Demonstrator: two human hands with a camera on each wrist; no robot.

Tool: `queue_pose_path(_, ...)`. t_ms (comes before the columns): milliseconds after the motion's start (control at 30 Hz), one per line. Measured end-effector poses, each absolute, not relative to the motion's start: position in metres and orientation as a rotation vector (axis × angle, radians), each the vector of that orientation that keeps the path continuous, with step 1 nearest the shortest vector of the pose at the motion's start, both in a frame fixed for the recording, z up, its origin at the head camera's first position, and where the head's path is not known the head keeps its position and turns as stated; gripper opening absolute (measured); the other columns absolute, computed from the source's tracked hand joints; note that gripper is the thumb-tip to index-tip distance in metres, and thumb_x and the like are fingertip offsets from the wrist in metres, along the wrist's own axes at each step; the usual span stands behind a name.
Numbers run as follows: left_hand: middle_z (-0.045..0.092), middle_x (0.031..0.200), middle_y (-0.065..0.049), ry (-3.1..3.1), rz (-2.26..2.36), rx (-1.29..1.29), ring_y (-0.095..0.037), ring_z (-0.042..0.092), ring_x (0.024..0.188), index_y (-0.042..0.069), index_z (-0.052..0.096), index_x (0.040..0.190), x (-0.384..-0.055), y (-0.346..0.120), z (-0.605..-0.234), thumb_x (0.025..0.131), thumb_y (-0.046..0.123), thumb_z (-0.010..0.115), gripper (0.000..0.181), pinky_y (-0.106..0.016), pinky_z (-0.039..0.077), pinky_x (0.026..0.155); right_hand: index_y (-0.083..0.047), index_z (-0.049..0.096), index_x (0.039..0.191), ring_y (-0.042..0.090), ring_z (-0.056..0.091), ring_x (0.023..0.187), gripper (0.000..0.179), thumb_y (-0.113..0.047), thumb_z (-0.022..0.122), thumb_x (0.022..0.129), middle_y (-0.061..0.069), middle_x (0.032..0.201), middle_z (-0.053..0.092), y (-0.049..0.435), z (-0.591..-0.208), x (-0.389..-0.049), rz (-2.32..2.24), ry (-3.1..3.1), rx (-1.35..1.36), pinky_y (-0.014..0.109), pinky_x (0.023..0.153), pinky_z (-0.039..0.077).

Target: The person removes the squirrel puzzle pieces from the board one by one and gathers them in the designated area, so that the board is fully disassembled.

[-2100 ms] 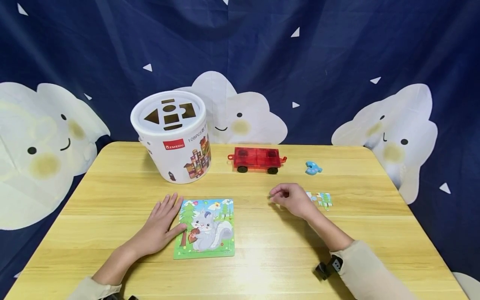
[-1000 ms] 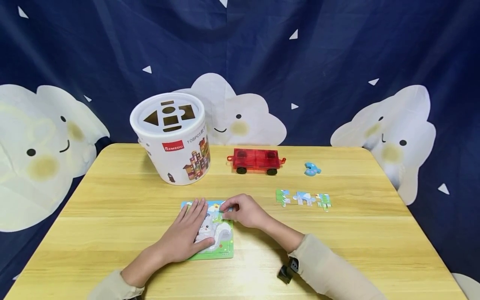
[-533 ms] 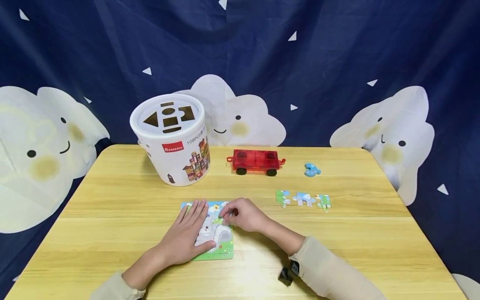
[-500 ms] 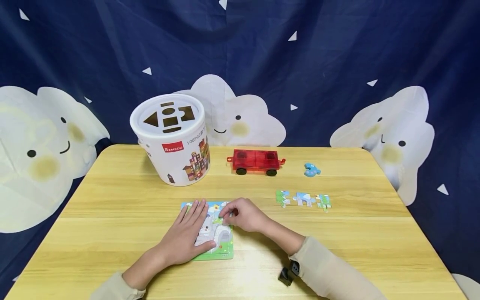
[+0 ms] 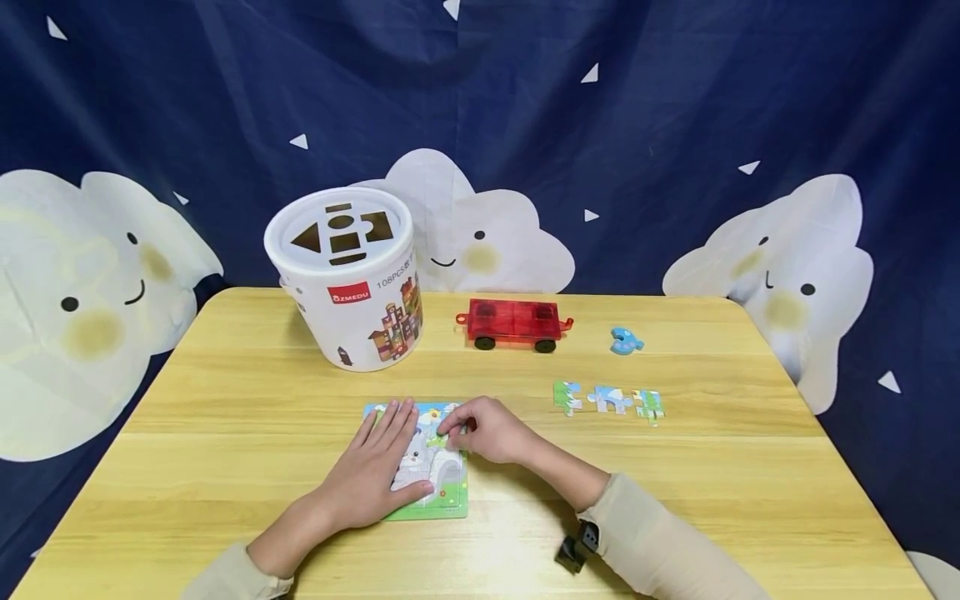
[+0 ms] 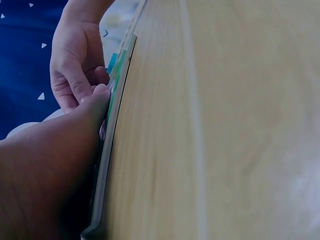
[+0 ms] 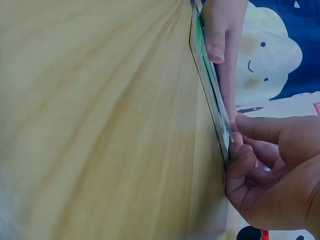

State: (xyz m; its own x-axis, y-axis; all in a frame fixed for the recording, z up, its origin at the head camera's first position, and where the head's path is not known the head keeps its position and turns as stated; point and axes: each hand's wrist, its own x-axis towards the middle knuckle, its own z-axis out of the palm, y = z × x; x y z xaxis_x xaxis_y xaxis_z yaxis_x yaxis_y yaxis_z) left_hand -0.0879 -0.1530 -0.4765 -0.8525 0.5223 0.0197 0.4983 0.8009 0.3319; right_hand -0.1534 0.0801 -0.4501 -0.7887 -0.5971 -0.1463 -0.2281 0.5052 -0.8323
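Observation:
A square squirrel jigsaw puzzle [image 5: 450,471] lies on the wooden table. Spread flat over its left part is my left hand [image 5: 363,483], fingers straight, hiding much of the picture. At the puzzle's upper right, my right hand [image 5: 483,431] pinches a jigsaw piece [image 5: 437,441] with green and sky colours between thumb and curled fingers. The right wrist view shows a thin edge of this piece [image 7: 231,136] sticking out by the thumb tip. Several of the puzzle's far corner details are covered by the fingers. Three loose jigsaw pieces [image 5: 610,399] lie in a row to the right.
A white lidded block bucket [image 5: 348,321] stands at the back left. Right of it sits a red transparent toy wagon [image 5: 513,321], then a small blue toy piece [image 5: 626,340]. A dark blue cloud-print curtain [image 5: 517,83] hangs behind the table.
My right hand has moved left from the loose pieces to the puzzle, uncovering the row's left piece. My left hand has shifted right onto the picture. Over the last second both have stayed nearly still.

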Motion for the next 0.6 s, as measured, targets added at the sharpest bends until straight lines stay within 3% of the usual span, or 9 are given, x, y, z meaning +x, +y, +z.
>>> queue_pose_path(367,0.012,0.169,-0.016,2.919,0.469,0.818,-0.032,0.008,0.156,-0.002,0.022,0.16,-0.0883,-0.1523,-0.4758,0.096,0.068,0.052,0.1,-0.056,0.007,0.124,-0.007,0.08,0.1,0.008,0.049,0.069,0.013,0.0,0.073,0.092,-0.006,0.082,0.064,0.0775,-0.4469,-0.1516,-1.156,2.359,-0.727,0.021,0.063,0.042)
queue_pose_path(600,0.011,0.169,-0.015,2.911,0.458,0.792,-0.032,0.008,0.156,-0.001,0.022,0.16,-0.0887,-0.1514,-0.4752,0.09,0.075,0.053,0.108,-0.055,0.005,0.124,-0.007,0.078,0.102,0.008,0.05,0.07,0.014,0.001,0.073,0.091,0.002,0.091,0.069,0.0784,-0.4472,-0.1507,-1.162,2.345,-0.746,0.021,0.063,0.043)
